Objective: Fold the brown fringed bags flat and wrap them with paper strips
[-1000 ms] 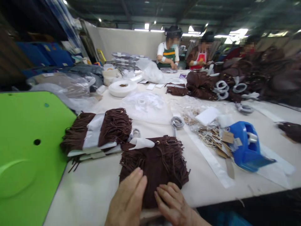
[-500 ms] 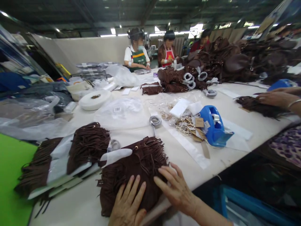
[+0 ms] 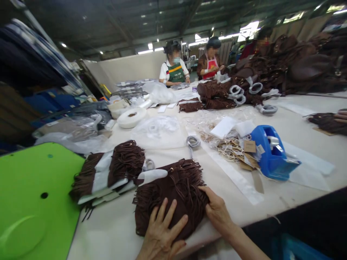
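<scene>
A brown fringed suede bag (image 3: 170, 191) lies near the front edge of the white table (image 3: 295, 126). My left hand (image 3: 162, 234) rests flat on its near side, fingers spread. My right hand (image 3: 215, 211) is at the bag's right edge, fingers curled against the fringe; whether they pinch it I cannot make out. A white strip (image 3: 151, 176) pokes from the bag's top left. To the left sits a stack of similar fringed bags (image 3: 108, 173) wrapped in white paper.
A blue tape dispenser (image 3: 272, 153) and a heap of paper tags (image 3: 235, 150) lie right of the bag. A green panel (image 3: 32, 202) stands at the left. Brown bags (image 3: 244, 90) pile up at the back, where three people work. Another person's hand (image 3: 341, 116) rests at far right.
My right hand slid from the top of the bag to its right edge. My left hand stayed flat on the bag. The view swung back to the left.
</scene>
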The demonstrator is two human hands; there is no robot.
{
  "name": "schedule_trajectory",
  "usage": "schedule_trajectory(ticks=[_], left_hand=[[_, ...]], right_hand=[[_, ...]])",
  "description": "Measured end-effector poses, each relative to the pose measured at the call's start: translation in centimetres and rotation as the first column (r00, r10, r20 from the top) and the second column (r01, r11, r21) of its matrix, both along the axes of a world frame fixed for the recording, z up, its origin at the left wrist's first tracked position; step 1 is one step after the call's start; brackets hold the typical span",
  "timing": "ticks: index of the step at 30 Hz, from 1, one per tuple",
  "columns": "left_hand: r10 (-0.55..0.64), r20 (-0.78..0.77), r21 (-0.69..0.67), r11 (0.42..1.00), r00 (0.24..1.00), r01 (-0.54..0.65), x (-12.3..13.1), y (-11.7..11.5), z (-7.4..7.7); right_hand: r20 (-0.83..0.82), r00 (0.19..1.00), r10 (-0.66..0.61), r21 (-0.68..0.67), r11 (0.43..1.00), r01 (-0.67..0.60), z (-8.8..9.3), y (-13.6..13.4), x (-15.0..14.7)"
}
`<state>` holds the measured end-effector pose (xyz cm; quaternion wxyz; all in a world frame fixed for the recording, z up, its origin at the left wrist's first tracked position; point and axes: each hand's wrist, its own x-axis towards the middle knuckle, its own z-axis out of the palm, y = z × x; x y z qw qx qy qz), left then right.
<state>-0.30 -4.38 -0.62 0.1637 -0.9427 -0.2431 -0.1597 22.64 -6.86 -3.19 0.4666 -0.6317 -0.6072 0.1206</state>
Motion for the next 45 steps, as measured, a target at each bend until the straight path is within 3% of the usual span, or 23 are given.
schedule_trajectory(ticks=[3,8,14,17,19,21,22,24,25,27,29,31,33,35,37,39,41,43,45], left_hand=[[0.063,-0.075,0.004,0.998,0.995,-0.063,0.3,-0.2,0.8],[0.054,-0.110,0.014,0.998,0.992,-0.053,0.5,-0.4,1.2],[0.048,-0.082,-0.046,0.998,0.996,-0.051,0.2,-0.4,0.5],[0.011,-0.033,-0.070,0.997,0.999,-0.014,0.2,-0.2,0.3],[0.002,0.006,-0.077,0.997,1.000,-0.002,0.3,0.0,0.1],[-0.008,0.063,-0.071,0.997,0.998,0.012,0.4,0.1,-0.3],[-0.009,0.101,-0.066,0.998,0.995,0.016,0.3,0.2,-0.5],[-0.024,0.217,-0.031,0.999,0.976,0.032,-0.1,0.2,-1.0],[-0.030,0.269,-0.004,0.999,0.963,0.032,-0.4,0.1,-1.4],[-0.040,0.291,0.041,0.999,0.956,0.030,-1.3,-0.2,-2.0],[-0.014,0.243,0.056,0.998,0.970,0.001,-2.1,-0.5,-2.6],[0.024,0.213,0.044,0.998,0.977,-0.034,-2.6,-0.9,-3.1],[0.055,0.255,0.023,0.998,0.965,-0.063,-2.9,-1.1,-3.4],[0.070,0.260,0.000,0.997,0.963,-0.073,-3.0,-1.1,-3.3],[0.055,0.200,0.011,0.998,0.978,-0.058,-3.1,-1.0,-2.9],[0.039,0.130,0.038,0.998,0.991,-0.045,-3.2,-1.0,-2.4],[0.067,0.115,0.046,0.996,0.991,-0.073,-3.3,-1.2,-2.4],[0.149,0.138,0.037,0.987,0.979,-0.156,-3.5,-1.8,-2.8],[0.263,0.152,0.014,0.963,0.953,-0.269,-3.9,-2.6,-3.7]], right_hand=[[0.021,1.000,-0.018,-0.111,0.994,0.020,0.9,0.4,-0.5],[0.047,0.991,-0.126,-0.218,0.967,0.134,1.6,0.8,-1.9],[0.039,0.998,-0.054,-0.236,0.970,0.062,0.7,0.7,-0.2],[0.228,0.970,-0.081,-0.128,0.985,0.112,3.8,-0.2,0.2],[0.363,0.917,-0.166,0.095,0.985,0.141,7.6,-0.7,-0.7],[0.418,0.905,-0.083,0.254,0.967,-0.028,10.6,-0.6,-2.3],[0.460,0.887,-0.036,0.299,0.947,-0.116,11.1,-0.2,-3.1],[0.556,0.831,-0.032,0.288,0.945,-0.156,9.7,0.7,-4.1],[0.602,0.797,-0.053,0.274,0.951,-0.143,7.9,1.2,-4.3],[0.703,0.711,0.039,0.104,0.982,-0.157,3.7,1.9,-3.9],[0.708,0.701,0.084,-0.006,0.994,-0.114,1.0,2.4,-3.1],[0.667,0.727,0.160,-0.106,0.987,-0.120,1.4,2.6,-2.4],[0.601,0.773,0.203,-0.163,0.978,-0.130,4.3,2.8,-2.3],[0.566,0.815,0.127,-0.124,0.990,-0.069,7.2,3.3,-2.5],[0.600,0.800,0.019,-0.038,0.999,0.004,8.0,3.8,-2.8],[0.645,0.764,-0.027,0.032,0.999,0.009,6.2,3.9,-2.9],[0.673,0.739,0.030,-0.028,0.999,-0.014,3.1,3.8,-2.8],[0.675,0.729,0.114,-0.081,0.994,-0.080,0.5,3.5,-2.6],[0.676,0.722,0.147,-0.088,0.989,-0.120,-0.5,3.3,-2.4]])
